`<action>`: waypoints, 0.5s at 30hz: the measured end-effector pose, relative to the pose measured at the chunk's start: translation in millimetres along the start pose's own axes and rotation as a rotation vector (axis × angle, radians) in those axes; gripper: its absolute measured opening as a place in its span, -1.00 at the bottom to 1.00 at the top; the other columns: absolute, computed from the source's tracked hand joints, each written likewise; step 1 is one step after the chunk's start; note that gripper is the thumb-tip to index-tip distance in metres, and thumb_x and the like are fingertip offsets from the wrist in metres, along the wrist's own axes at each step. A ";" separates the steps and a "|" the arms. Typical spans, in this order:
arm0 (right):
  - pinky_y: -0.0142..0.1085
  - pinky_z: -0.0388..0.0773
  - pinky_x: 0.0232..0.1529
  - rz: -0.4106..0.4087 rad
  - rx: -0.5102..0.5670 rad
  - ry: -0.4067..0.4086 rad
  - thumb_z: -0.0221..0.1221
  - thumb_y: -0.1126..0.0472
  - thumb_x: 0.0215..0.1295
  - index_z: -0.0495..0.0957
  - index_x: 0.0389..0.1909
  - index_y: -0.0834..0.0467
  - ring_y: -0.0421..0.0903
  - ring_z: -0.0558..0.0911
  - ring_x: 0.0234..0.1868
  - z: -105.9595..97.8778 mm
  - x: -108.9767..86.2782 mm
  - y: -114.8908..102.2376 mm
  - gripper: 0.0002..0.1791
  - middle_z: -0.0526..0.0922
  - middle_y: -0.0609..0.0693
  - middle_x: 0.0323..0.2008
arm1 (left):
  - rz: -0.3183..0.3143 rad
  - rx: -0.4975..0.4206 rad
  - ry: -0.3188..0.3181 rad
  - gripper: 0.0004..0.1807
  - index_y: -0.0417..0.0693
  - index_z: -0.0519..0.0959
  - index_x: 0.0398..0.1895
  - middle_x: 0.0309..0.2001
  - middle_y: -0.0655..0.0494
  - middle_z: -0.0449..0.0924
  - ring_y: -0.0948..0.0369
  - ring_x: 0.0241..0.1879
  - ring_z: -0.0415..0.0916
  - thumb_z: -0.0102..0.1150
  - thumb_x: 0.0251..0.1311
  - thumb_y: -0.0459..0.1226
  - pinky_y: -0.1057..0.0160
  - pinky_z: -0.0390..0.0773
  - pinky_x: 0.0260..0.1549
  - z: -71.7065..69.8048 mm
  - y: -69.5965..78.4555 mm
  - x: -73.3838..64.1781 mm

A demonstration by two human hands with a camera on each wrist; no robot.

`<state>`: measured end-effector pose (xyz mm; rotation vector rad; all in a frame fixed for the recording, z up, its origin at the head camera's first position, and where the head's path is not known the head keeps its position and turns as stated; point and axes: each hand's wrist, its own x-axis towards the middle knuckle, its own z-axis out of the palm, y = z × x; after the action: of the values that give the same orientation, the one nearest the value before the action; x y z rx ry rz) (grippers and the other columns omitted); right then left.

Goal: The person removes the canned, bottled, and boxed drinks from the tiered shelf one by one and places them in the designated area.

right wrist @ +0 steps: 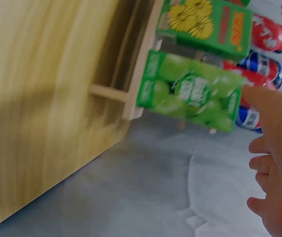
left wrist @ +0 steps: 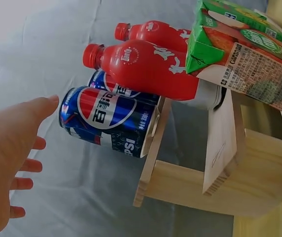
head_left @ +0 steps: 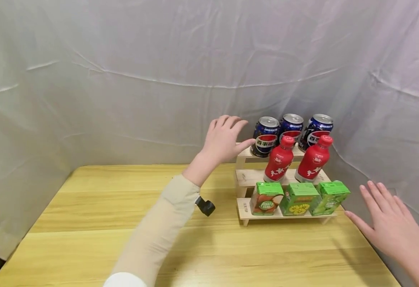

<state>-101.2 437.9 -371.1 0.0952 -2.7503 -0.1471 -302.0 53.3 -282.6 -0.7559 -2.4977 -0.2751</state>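
My left hand point(head_left: 225, 137) is beside the leftmost Pepsi can point(head_left: 264, 137), fingers spread and thumb tip close to the can's side. That can stands on the top step of a wooden tiered shelf point(head_left: 246, 177), with two more blue cans point(head_left: 292, 126) to its right. Two red bottles point(head_left: 280, 159) stand on the middle step. Along the bottom step sit three juice boxes, the rightmost a green grape one point(right wrist: 190, 91). To the right of the shelf, my right hand point(head_left: 392, 221) hovers with straight fingers, near the grape box and holding nothing.
The shelf stands at the back right of a wooden table point(head_left: 105, 215). Grey cloth point(head_left: 159, 79) hangs behind and along both sides. A black strap piece point(head_left: 205, 206) juts from my left wrist, over the table.
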 end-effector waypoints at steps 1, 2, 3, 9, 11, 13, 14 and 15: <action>-0.08 -0.57 0.51 -0.006 -0.002 -0.016 0.13 -0.23 0.29 0.02 0.46 0.38 0.12 -0.33 0.57 3.3 -1.1 2.8 0.00 -0.03 0.38 0.49 | -0.016 -0.004 -0.013 -0.26 0.30 0.36 0.35 0.32 0.22 0.38 0.14 0.33 0.22 -0.17 0.21 0.41 0.02 0.24 0.28 1.8 0.1 1.0; -0.10 -0.60 0.50 -0.014 -0.001 -0.033 0.13 -0.24 0.29 0.02 0.46 0.40 0.13 -0.34 0.57 6.8 -2.1 5.3 0.01 -0.03 0.38 0.48 | -0.031 -0.009 -0.024 -0.23 0.30 0.34 0.37 0.33 0.21 0.36 0.14 0.33 0.21 -0.18 0.20 0.43 0.02 0.23 0.28 3.7 0.4 1.9; -0.12 -0.64 0.48 -0.019 -0.002 -0.058 0.13 -0.24 0.29 0.02 0.46 0.40 0.12 -0.36 0.57 10.4 -3.1 7.3 0.01 -0.04 0.38 0.49 | -0.045 -0.014 -0.035 -0.20 0.30 0.31 0.39 0.34 0.20 0.34 0.14 0.34 0.20 -0.20 0.18 0.45 0.01 0.21 0.29 5.6 0.9 2.8; -0.25 -0.78 0.40 -0.081 0.044 -0.145 0.14 -0.23 0.29 0.07 0.44 0.41 -0.02 -0.50 0.55 32.3 -10.8 16.1 -0.01 -0.02 0.37 0.49 | -0.096 -0.052 -0.063 -0.11 0.31 0.24 0.44 0.38 0.17 0.31 0.11 0.37 0.18 -0.21 0.11 0.50 -0.01 0.21 0.31 15.3 3.7 7.2; -0.30 -0.78 0.39 -0.105 0.064 -0.153 0.17 -0.22 0.27 0.10 0.44 0.39 -0.12 -0.52 0.54 38.8 -14.2 17.9 -0.02 0.01 0.36 0.49 | -0.109 -0.075 -0.067 -0.10 0.31 0.22 0.44 0.37 0.17 0.31 0.11 0.37 0.19 -0.19 0.10 0.50 -0.01 0.23 0.30 17.5 5.7 8.7; -0.37 -0.79 0.36 -0.120 0.082 -0.169 0.18 -0.22 0.25 0.09 0.45 0.35 -0.20 -0.53 0.53 45.2 -17.8 18.5 -0.01 0.01 0.33 0.50 | -0.123 -0.096 -0.075 -0.09 0.31 0.20 0.45 0.37 0.16 0.31 0.11 0.36 0.19 -0.18 0.10 0.50 -0.01 0.25 0.29 19.8 7.6 9.9; -0.38 -0.80 0.35 -0.123 0.094 -0.181 0.18 -0.22 0.26 0.06 0.47 0.34 -0.23 -0.54 0.52 48.4 -19.6 18.7 -0.01 -0.01 0.32 0.51 | -0.130 -0.111 -0.083 -0.09 0.31 0.19 0.46 0.37 0.16 0.31 0.11 0.36 0.19 -0.17 0.09 0.50 -0.01 0.26 0.29 20.8 8.8 10.6; -0.40 -0.79 0.35 -0.129 0.104 -0.185 0.18 -0.22 0.25 0.07 0.47 0.33 -0.25 -0.53 0.52 51.1 -21.4 18.9 -0.01 0.00 0.31 0.51 | -0.138 -0.129 -0.090 -0.08 0.31 0.19 0.46 0.37 0.16 0.31 0.11 0.36 0.19 -0.15 0.09 0.50 -0.01 0.27 0.29 21.9 9.9 11.2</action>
<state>-101.7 463.1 -424.0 0.3024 -2.9360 -0.0493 -313.5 73.8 -294.9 -0.6606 -2.6417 -0.4652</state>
